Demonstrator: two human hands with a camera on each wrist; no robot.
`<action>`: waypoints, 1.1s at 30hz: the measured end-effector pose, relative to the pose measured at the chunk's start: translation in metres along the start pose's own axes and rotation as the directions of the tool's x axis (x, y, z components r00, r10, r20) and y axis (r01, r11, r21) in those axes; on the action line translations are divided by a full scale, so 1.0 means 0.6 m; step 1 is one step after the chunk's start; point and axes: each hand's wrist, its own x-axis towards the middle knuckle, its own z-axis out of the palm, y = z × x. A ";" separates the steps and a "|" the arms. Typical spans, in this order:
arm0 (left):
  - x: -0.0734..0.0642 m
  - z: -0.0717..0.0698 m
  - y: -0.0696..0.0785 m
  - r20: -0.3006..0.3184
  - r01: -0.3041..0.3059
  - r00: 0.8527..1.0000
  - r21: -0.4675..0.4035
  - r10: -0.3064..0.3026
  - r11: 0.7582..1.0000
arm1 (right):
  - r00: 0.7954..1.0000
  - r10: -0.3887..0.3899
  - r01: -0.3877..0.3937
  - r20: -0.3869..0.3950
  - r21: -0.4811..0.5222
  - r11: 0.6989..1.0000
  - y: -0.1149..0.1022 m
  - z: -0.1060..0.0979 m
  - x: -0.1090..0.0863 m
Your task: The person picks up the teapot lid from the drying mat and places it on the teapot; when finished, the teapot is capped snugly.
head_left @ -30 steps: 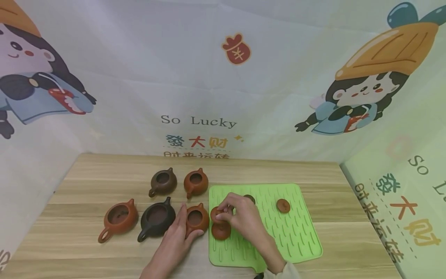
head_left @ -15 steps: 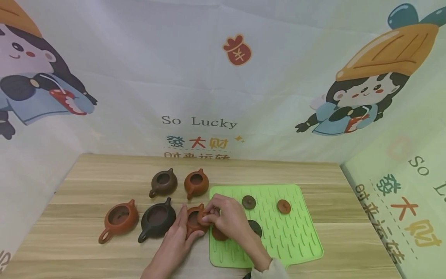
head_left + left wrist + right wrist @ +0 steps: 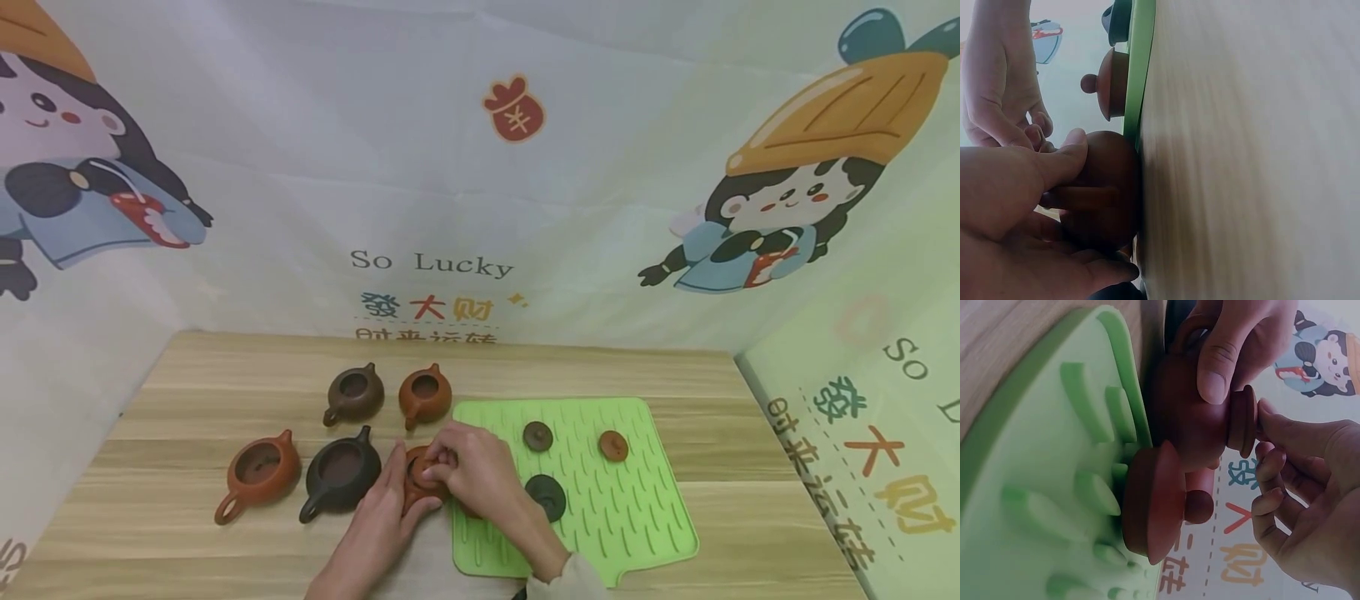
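My left hand (image 3: 375,512) grips a small reddish-brown clay teapot (image 3: 1179,409) standing on the table, thumb on one side and fingers on the other. Its handle (image 3: 1088,197) shows below the thumb in the left wrist view. My right hand (image 3: 480,475) pinches the knob of a matching teapot lid (image 3: 1244,422) between thumb and fingertips. In the right wrist view the lid stands at the pot's mouth, slightly tilted, its underside partly hidden. Another reddish-brown lid (image 3: 1154,506) lies knob up on the green mat beside the pot, mostly covered by my right hand in the head view.
The green ridged mat (image 3: 600,517) also carries a dark brown lid (image 3: 537,436), an orange-brown lid (image 3: 613,446) and a black lid (image 3: 546,497). Lidless teapots stand leftward and behind: black (image 3: 343,471), large reddish (image 3: 258,471), brown (image 3: 356,394) and small orange (image 3: 425,394). A printed cloth (image 3: 600,275) hangs behind.
My right hand has carried the lid leftward from above the mat to the teapot's mouth, uncovering the black and dark brown lids. My left hand keeps its grip on the teapot.
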 end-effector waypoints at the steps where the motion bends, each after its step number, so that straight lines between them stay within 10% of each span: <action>1: 0.000 0.000 0.001 0.002 0.001 1.000 -0.002 -0.001 1.000 | 1.000 0.002 -0.002 0.002 -0.003 1.000 -0.001 0.000 0.001; 33: 0.002 -0.007 0.009 -0.010 0.008 1.000 -0.023 -0.009 1.000 | 0.998 0.017 -0.016 0.067 -0.008 1.000 0.012 -0.001 -0.005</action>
